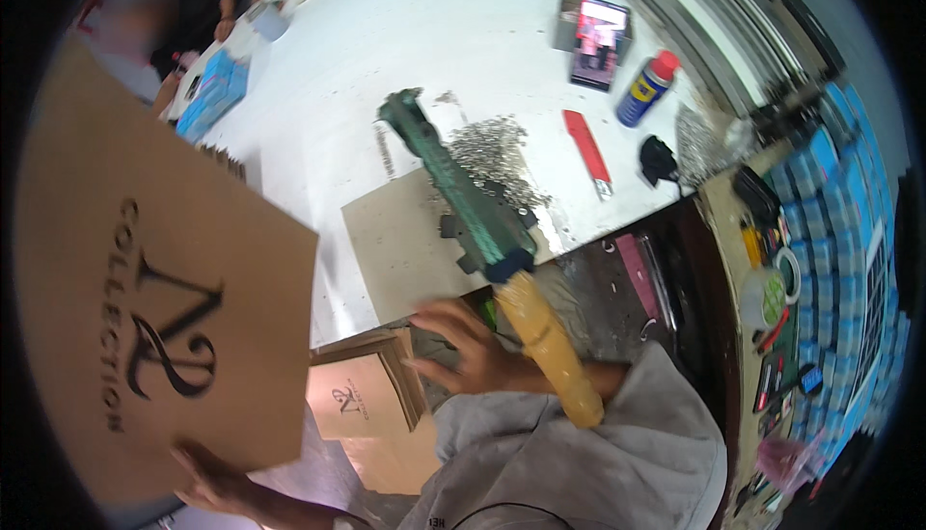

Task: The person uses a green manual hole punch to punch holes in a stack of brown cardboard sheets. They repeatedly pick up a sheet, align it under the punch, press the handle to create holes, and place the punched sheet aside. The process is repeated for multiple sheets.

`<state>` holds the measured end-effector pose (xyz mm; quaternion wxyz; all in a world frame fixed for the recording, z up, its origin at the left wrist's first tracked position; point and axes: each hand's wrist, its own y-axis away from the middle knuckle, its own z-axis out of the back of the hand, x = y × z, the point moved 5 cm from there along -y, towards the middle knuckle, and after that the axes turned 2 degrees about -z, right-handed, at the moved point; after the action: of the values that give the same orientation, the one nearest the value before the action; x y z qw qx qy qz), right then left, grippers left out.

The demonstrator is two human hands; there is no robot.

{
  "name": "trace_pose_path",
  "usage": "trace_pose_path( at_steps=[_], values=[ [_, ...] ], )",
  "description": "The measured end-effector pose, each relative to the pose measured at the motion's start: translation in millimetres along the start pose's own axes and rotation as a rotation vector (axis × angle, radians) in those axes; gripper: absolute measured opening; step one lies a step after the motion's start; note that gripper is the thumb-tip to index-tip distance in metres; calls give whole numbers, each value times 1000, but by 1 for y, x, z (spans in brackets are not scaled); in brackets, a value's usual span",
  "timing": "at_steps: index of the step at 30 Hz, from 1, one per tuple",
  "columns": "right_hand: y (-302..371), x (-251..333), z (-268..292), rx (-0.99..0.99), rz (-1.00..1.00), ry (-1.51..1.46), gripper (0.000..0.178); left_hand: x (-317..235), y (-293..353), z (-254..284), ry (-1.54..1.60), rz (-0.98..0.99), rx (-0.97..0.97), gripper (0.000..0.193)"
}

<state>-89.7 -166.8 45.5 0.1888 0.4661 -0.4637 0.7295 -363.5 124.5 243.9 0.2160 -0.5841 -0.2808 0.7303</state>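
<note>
My left hand grips the lower edge of a large brown paper bag with dark printing, which stands upright and fills the left side. My right hand is slightly blurred, its fingers apart and nothing in them. It hovers just left of the yellow-wrapped handle of a green metal lever press, beside the table's near edge. Under the press lies a grey-beige board. A heap of small silver metal pieces is spread beside the press. Below my right hand sits a stack of similar brown bags.
On the white table lie a red utility knife, a blue spray can with a red cap, a propped phone and a blue pack. Another person is at the far left. A cluttered shelf runs along the right.
</note>
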Motion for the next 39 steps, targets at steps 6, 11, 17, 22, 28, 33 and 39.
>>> trace_pose_path(
  at_steps=[6, 11, 17, 22, 28, 33, 39],
  values=[
    [113, -42, 39, 158, -319, 62, 34, -15, -68, -142, 190, 108, 155, 49],
    [137, -85, 66, 160, -580, -32, 29, 62, -127, -317, 724, 408, 575, 50],
    [134, -92, 77, 136, -731, -130, 26, 130, -61, -501, 739, 730, 881, 49],
    [129, -76, 107, 196, -902, -116, 33, 246, 16, -546, 582, 888, 953, 48],
    [89, -52, 137, 467, -942, -284, 33, 240, 28, -566, 680, 1153, 1106, 45],
    [-60, -33, 176, 369, -632, -228, 17, 226, -13, -564, 724, 1303, 1092, 42],
    [-218, -171, 102, 303, -122, 547, 30, 210, -7, -569, 740, 1389, 1019, 39]
  ],
)
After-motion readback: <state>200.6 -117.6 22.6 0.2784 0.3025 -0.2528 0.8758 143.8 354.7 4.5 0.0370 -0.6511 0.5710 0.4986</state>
